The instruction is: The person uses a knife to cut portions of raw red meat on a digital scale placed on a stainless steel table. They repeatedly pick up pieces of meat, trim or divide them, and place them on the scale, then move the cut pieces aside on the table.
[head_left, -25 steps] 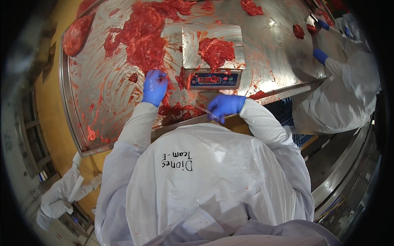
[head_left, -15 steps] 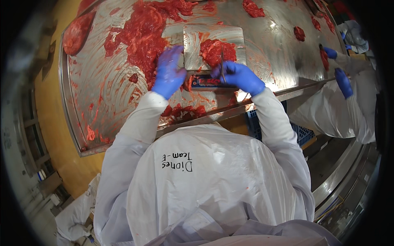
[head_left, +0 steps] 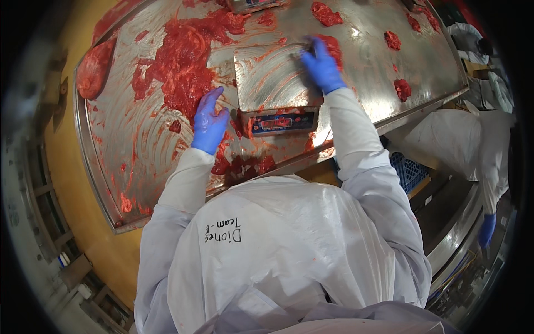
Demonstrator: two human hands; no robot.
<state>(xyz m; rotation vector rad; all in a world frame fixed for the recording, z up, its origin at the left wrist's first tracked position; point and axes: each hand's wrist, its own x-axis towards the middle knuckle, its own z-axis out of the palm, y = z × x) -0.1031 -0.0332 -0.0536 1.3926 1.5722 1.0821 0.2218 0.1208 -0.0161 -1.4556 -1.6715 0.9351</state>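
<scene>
Reaching over a bench scale: right hand, blue-gloved, at the far right part of its steel pan. A piece of raw red meat shows just beyond and beside that hand, at the right side of the pan, partly covered by the glove and blurred. Fingers extended, thumb apart; whether they grip the meat, cannot tell.

Left hand, also blue-gloved: open, fingers pointing up and away from the body, nothing seen in it. Lies left of the scale, at the near end of a large heap of trimmed meat; contact with the heap unclear.

Pan smeared red, display panel lit on the near side. All on a raised-edge steel worktable, streaked red over much of its left half. Whole meat cut by the left rim, a small scrap between heap and near edge. Dark red trimmings along the near edge, below the scale.

To the right, separate meat pieces well apart from each other. A blue plastic crate beneath the table edge; a co-worker in white beside it.
</scene>
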